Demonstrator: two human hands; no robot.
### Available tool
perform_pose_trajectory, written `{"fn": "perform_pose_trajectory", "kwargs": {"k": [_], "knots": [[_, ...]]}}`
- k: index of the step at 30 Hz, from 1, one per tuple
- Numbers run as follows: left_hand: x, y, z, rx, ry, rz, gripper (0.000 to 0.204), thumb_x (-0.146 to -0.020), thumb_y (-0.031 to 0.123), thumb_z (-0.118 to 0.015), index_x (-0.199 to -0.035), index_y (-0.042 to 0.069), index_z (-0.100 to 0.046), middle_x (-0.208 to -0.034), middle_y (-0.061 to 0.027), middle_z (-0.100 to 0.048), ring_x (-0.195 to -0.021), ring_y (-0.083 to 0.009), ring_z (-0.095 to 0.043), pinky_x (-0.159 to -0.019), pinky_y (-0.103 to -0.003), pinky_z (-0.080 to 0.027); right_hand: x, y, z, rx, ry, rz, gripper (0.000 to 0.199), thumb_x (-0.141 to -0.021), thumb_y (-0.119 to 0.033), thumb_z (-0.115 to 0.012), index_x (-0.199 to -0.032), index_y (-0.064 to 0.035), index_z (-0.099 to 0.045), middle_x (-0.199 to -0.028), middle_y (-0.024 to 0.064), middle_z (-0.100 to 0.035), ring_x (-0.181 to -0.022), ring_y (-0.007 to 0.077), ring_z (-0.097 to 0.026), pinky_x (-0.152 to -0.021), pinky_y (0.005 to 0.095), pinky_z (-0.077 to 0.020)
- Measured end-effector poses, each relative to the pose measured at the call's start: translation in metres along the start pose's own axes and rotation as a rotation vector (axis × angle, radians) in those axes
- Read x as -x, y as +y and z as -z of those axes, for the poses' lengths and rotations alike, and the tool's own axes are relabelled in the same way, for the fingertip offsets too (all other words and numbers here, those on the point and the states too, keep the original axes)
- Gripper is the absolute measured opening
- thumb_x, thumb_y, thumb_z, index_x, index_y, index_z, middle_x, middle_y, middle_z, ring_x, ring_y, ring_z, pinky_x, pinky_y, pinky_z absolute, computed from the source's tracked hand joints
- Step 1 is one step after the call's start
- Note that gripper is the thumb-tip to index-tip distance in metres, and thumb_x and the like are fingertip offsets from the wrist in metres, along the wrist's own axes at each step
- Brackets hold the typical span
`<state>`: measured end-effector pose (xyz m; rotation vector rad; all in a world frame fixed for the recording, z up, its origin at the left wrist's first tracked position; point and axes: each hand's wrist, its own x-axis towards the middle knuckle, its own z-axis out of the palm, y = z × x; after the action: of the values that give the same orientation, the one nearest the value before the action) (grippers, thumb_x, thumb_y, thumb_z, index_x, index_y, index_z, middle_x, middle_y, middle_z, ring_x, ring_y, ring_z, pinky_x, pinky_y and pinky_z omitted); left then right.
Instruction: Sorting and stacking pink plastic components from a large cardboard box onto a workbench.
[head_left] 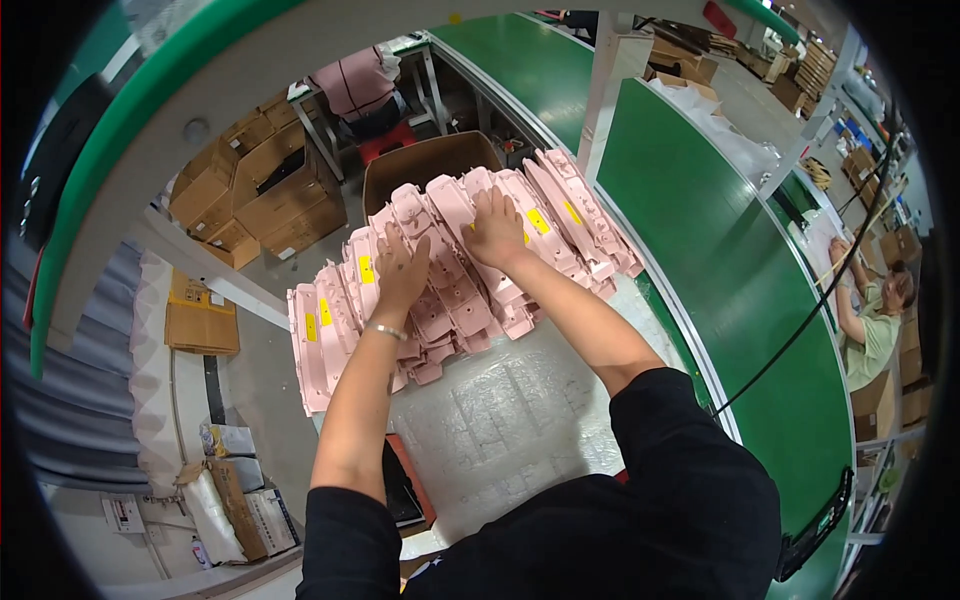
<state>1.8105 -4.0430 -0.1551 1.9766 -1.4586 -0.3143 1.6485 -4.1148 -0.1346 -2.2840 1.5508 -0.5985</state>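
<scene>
Rows of pink moulded plastic parts [455, 305] lie stacked across the far side of the worktable [480, 405], several bearing yellow stickers. My left hand [402, 268] rests on the parts left of the middle, fingers stretched out and pointing away from me. Farther right, my right hand [495, 230] lies on top of the parts with its fingers spread. Neither hand is wrapped round a part. The undersides of both palms are hidden.
A green conveyor belt [720, 230] runs along the right. An open cardboard box [430, 160] stands beyond the parts, and more cartons [285, 190] sit at the far left. A black-and-red tray [405, 485] is at the table's near edge. Another person [880, 310] works at far right.
</scene>
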Motion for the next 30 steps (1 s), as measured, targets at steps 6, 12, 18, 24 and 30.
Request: {"fn": "perform_pose_trajectory", "kwargs": {"k": [6, 12, 18, 24, 30], "knots": [[0.159, 0.017, 0.107, 0.447, 0.057, -0.013, 0.055, -0.085, 0.030, -0.053, -0.128, -0.001, -0.037, -0.124, -0.0221, -0.045, -0.116, -0.0306, -0.043, -0.095, -0.037, -0.035, 0.083, -0.050, 0.025, -0.385, 0.152, 0.415, 0.052, -0.080, -0.016, -0.056, -0.124, 0.0037, -0.038, -0.131, 0.0238, -0.036, -0.118, 0.0324, -0.040, -0.096, 0.0391, -0.0349], [0.408, -0.038, 0.125, 1.156, 0.276, 0.594, 0.026, -0.086, 0.013, -0.057, -0.111, 0.007, -0.053, -0.098, -0.0026, -0.059, -0.092, -0.0090, -0.054, -0.079, -0.024, -0.043, 0.305, -0.131, -0.015, -1.011, -0.749, 0.496, 0.031, -0.082, 0.002, -0.051, -0.113, 0.0007, -0.048, -0.109, 0.0123, -0.055, -0.087, 0.0165, -0.059, -0.080, 0.0300, -0.0451], [0.685, -0.035, 0.075, 0.723, 0.686, 1.238, 0.035, -0.079, 0.022, -0.058, -0.106, 0.000, -0.052, -0.091, -0.0128, -0.062, -0.084, -0.0203, -0.061, -0.076, -0.030, -0.046, 0.485, -0.163, -0.061, -0.391, -1.511, 1.452, 0.034, -0.077, -0.012, -0.059, -0.109, -0.0036, -0.052, -0.097, 0.0131, -0.057, -0.085, 0.0259, -0.058, -0.076, 0.0361, -0.0466], [0.843, -0.016, 0.007, 0.995, 0.863, 1.511, 0.037, -0.081, 0.024, -0.061, -0.109, 0.002, -0.053, -0.092, -0.0105, -0.062, -0.086, -0.0167, -0.059, -0.079, -0.030, -0.046, 0.579, -0.146, -0.162, 0.749, -1.679, 1.740, 0.040, -0.076, -0.025, -0.060, -0.109, -0.0049, -0.051, -0.107, 0.0151, -0.055, -0.098, 0.0282, -0.055, -0.083, 0.0378, -0.0447], [0.961, -0.112, -0.055, 1.309, 0.790, 1.555, 0.035, -0.079, 0.029, -0.061, -0.104, 0.004, -0.059, -0.094, -0.0102, -0.062, -0.088, -0.0175, -0.059, -0.079, -0.029, -0.046, 0.753, -0.196, -0.286, -0.018, -1.814, 1.268, 0.026, -0.079, -0.014, -0.054, -0.102, -0.0028, -0.054, -0.087, 0.0183, -0.060, -0.086, 0.0324, -0.059, -0.074, 0.0410, -0.0468]]}}
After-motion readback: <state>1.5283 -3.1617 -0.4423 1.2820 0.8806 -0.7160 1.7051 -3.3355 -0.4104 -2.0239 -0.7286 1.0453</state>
